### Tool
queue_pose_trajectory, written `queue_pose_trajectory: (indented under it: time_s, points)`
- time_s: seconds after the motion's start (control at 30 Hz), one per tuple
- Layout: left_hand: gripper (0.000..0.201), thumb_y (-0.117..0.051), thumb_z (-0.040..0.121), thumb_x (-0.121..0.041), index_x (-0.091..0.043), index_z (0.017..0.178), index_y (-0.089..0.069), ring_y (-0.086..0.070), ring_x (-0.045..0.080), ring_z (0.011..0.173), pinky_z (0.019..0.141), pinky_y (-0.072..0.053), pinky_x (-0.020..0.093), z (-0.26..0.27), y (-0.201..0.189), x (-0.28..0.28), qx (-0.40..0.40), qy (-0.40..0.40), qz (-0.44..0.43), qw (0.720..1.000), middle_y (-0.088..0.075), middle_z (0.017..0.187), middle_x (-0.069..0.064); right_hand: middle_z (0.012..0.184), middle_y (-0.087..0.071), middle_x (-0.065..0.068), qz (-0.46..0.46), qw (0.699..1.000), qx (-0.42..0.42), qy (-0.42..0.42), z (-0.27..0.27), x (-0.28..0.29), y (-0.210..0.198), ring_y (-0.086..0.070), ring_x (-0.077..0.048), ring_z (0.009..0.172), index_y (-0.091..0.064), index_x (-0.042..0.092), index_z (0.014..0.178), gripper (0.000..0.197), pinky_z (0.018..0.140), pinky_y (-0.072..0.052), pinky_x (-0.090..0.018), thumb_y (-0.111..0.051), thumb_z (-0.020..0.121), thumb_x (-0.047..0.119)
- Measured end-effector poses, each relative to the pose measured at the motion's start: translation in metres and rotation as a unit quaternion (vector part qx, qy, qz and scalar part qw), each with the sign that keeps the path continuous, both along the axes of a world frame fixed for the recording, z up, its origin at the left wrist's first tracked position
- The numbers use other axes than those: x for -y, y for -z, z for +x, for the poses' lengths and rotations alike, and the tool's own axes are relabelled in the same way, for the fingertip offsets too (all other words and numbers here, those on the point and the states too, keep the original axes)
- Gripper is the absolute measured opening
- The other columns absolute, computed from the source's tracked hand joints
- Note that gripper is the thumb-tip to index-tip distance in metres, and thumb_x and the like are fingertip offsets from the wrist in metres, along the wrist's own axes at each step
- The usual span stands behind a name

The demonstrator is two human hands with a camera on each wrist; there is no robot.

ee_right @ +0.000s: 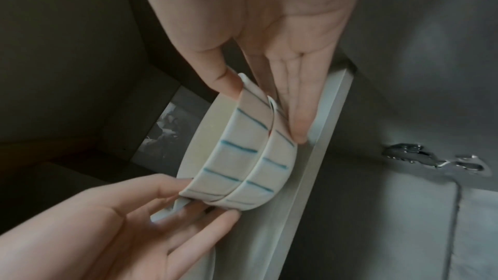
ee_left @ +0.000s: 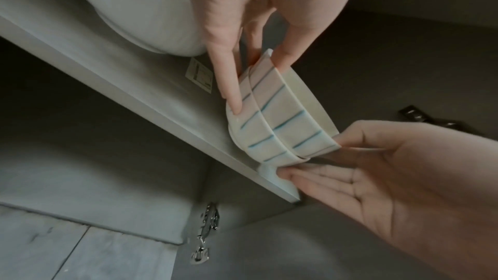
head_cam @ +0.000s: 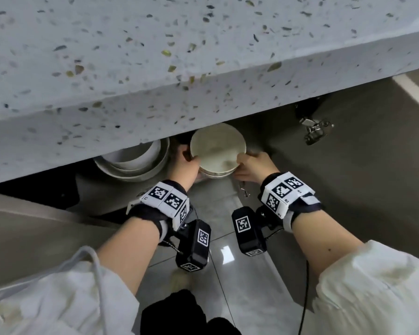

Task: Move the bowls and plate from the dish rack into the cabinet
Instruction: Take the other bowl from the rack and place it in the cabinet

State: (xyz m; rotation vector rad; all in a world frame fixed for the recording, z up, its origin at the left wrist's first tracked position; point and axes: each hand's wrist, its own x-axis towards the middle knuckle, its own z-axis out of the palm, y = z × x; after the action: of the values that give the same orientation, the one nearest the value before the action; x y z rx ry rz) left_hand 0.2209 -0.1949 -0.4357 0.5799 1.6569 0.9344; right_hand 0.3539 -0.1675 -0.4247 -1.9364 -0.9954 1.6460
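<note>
- Holding a pair of nested striped bowls (head_cam: 217, 151) at the front edge of the cabinet shelf (ee_left: 151, 101), under the speckled countertop (head_cam: 155, 68).
- Left hand (head_cam: 183, 165) on the left of the bowls: thumb over the top rim, forefinger (ee_left: 229, 84) stretched down the outer wall of the lower bowl, so pinching the stack.
- Right hand (head_cam: 253, 165) on the right of the bowls: thumb (ee_right: 215, 76) pressed on the upper bowl's rim, long fingers laid straight under the base; gripping the same stack.
- Stack tilted, base toward the shelf; touching the board or just clear of it, impossible to tell.
- Blue lines running down both cream walls, upper bowl seated inside the lower.
- Larger white dishes (head_cam: 136, 163) stacked on the shelf just left of the bowls, half hidden by the countertop.
- Paper label (ee_left: 200, 75) stuck to the shelf between white dishes and bowls.
- Metal hinge (head_cam: 315, 129) on the cabinet wall right of the bowls.
- Tagged wrist units (head_cam: 279, 194) strapped on both forearms, near side of the bowls, above grey floor tiles (head_cam: 228, 281).
</note>
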Motion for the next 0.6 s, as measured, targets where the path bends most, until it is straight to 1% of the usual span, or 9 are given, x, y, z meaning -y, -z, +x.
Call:
queue_pose_trajectory:
  time_s: [0.07,0.13,0.17,0.27,0.3,0.37,0.43,0.5,0.6]
  points:
    - [0.043,-0.043,0.089,0.001,-0.002,0.131,-0.036,-0.046,0.031,0.119,0.088,-0.049,0.041,-0.002,0.007,-0.008,0.011,-0.015,0.004,1.000,-0.043,0.131,0.014,0.093,-0.061,-0.023,0.007,1.000,-0.018,0.000,-0.003,-0.008,0.005,-0.064,-0.041,0.097,-0.054,0.003,0.100,0.016,0.094,-0.050,-0.043,-0.047,0.086,0.008]
    - [0.042,-0.041,0.090,0.003,-0.001,0.131,-0.036,-0.048,0.025,0.111,0.087,-0.048,0.039,-0.003,0.012,-0.016,0.007,-0.024,0.020,0.999,-0.046,0.118,0.008,0.084,-0.059,-0.016,0.015,0.999,-0.035,0.004,-0.004,-0.016,0.009,-0.062,-0.033,0.079,-0.051,0.003,0.111,0.025,0.092,-0.050,-0.041,-0.048,0.087,0.009]
    - [0.041,-0.040,0.091,0.003,-0.001,0.131,-0.037,-0.050,0.023,0.106,0.088,-0.048,0.040,-0.003,0.013,-0.020,0.008,-0.028,0.031,0.999,-0.048,0.112,0.005,0.083,-0.058,-0.015,0.018,0.999,-0.043,0.004,-0.005,-0.021,0.011,-0.062,-0.033,0.079,-0.051,0.003,0.115,0.028,0.092,-0.049,-0.040,-0.048,0.087,0.008]
    - [0.043,-0.037,0.091,0.004,-0.002,0.134,-0.037,-0.053,0.015,0.080,0.092,-0.047,0.048,-0.003,0.017,-0.030,0.010,-0.040,0.050,0.998,-0.050,0.091,-0.004,0.121,-0.059,-0.024,0.016,0.998,-0.057,-0.004,-0.010,-0.030,0.014,-0.059,-0.041,0.111,-0.049,-0.001,0.128,0.040,0.093,-0.047,-0.039,-0.049,0.088,0.008]
    - [0.045,-0.038,0.090,0.004,-0.004,0.134,-0.037,-0.054,0.018,0.086,0.100,-0.044,0.049,-0.004,0.018,-0.032,0.009,-0.039,0.056,0.998,-0.053,0.097,-0.003,0.129,-0.056,-0.024,0.022,0.998,-0.060,-0.004,-0.012,-0.033,0.016,-0.058,-0.041,0.115,-0.047,0.001,0.130,0.042,0.093,-0.046,-0.038,-0.049,0.089,0.011]
    - [0.047,-0.040,0.090,0.002,-0.007,0.136,-0.036,-0.051,0.027,0.116,0.109,-0.037,0.050,-0.004,0.019,-0.033,0.004,-0.025,0.064,0.998,-0.051,0.126,0.007,0.135,-0.051,-0.025,0.035,0.997,-0.075,-0.004,-0.015,-0.033,0.019,-0.055,-0.042,0.119,-0.044,0.005,0.134,0.044,0.099,-0.044,-0.041,-0.047,0.091,0.013]
    - [0.048,-0.042,0.090,0.000,-0.009,0.137,-0.035,-0.043,0.030,0.129,0.111,-0.034,0.050,-0.004,0.017,-0.030,0.006,-0.014,0.067,0.998,-0.046,0.135,0.009,0.140,-0.047,-0.024,0.030,0.995,-0.096,-0.003,-0.014,-0.030,0.021,-0.051,-0.042,0.123,-0.040,0.006,0.136,0.045,0.105,-0.039,-0.046,-0.044,0.092,0.014]
    - [0.050,-0.043,0.091,-0.003,-0.010,0.139,-0.033,-0.039,0.027,0.132,0.112,-0.033,0.048,-0.004,0.010,-0.022,0.002,-0.007,0.055,0.998,-0.043,0.139,0.008,0.138,-0.049,-0.021,0.012,0.995,-0.104,-0.008,-0.012,-0.019,0.019,-0.057,-0.037,0.115,-0.035,0.009,0.140,0.049,0.094,-0.046,-0.045,-0.044,0.092,0.017]
    - [0.056,-0.044,0.091,-0.006,-0.013,0.143,-0.026,-0.034,0.022,0.135,0.114,-0.030,0.045,-0.003,-0.013,-0.002,-0.015,0.027,0.037,0.999,-0.035,0.149,0.008,0.123,-0.057,-0.017,-0.013,0.997,-0.067,-0.038,-0.005,0.005,0.005,-0.061,-0.032,0.104,-0.036,0.010,0.140,0.049,0.072,-0.046,-0.028,-0.043,0.092,0.018]
